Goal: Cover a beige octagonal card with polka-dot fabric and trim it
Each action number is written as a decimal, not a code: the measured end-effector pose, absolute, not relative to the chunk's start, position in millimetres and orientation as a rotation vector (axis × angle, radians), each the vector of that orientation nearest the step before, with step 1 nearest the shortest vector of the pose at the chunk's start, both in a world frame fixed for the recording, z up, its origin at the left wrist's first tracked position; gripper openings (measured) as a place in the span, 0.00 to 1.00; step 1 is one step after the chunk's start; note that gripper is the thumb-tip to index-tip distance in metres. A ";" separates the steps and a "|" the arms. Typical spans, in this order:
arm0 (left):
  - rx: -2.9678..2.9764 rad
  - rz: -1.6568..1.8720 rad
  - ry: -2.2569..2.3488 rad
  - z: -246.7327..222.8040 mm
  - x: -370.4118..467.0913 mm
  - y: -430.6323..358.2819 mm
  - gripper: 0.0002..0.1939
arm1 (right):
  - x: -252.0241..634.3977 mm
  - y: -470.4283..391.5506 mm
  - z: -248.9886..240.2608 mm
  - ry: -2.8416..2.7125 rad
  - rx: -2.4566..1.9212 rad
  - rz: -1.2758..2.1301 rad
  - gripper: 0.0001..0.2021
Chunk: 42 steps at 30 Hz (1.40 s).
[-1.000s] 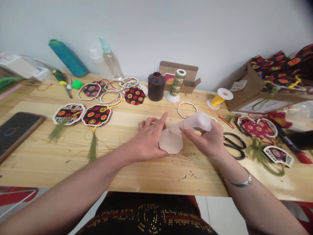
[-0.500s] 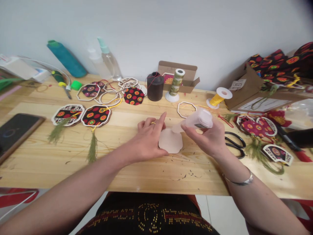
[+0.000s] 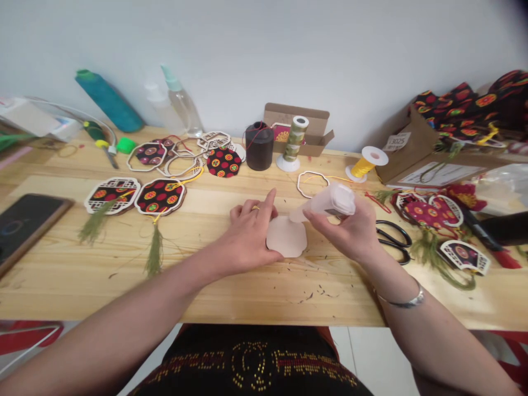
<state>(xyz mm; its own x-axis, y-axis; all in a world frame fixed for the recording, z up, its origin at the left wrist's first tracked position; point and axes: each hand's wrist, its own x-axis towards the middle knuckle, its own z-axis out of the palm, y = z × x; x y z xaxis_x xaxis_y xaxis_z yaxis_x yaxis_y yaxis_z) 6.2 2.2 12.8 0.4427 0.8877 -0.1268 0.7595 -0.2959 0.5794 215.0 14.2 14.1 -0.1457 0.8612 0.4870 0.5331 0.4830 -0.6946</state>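
Biggest of all, a pale wooden counter (image 3: 247, 300). At its back right corner, a brown box (image 3: 404, 159) stuffed full of black cloth (image 3: 487, 102) with red and yellow flowers. Near the back edge, toward the left corner, a long teal roll (image 3: 109, 102). In the middle of the counter, two bare hands. Right hand (image 3: 350, 231) curled around a cloudy white squeeze bottle (image 3: 330, 199), tipped over, thin end pointing down and left. Left hand (image 3: 251, 234) low on the counter, thumb and pointing finger spread wide, not squeezing anything, thumb by the front of a card. By the left edge, a dark phone (image 3: 31, 228). Just right of the right hand, black scissor handles (image 3: 394, 242), partly hidden. Left of the left hand, two flowery charms (image 3: 160, 197) with green tassels. Flat on the counter, halfway between front and back edges, that pale card (image 3: 286, 239), right under the bottle's thin end; too hard to tell if touching. Behind, toward the back edge, a thin white frame (image 3: 312, 184). Smallest, near the back edge on the left, a bright green cap (image 3: 126, 145).
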 end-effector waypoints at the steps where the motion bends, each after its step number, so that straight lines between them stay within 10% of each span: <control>1: 2.124 0.294 1.376 12.8 6.4 2.1 0.61 | 216.1 14.7 15.3 -1.821 -1.171 0.460 0.07; 42: 2.104 0.270 1.432 14.3 8.0 -0.3 0.57 | 231.8 16.3 29.6 -2.051 -1.068 0.578 0.06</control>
<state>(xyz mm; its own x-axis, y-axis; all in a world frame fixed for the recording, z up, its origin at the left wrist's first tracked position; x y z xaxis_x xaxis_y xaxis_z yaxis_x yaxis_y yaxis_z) 8.0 -0.3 14.3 0.4051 0.9021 -0.1485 0.7864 -0.2609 0.5599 231.8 16.3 29.6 -0.3796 0.8322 0.4041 0.4985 0.5520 -0.6684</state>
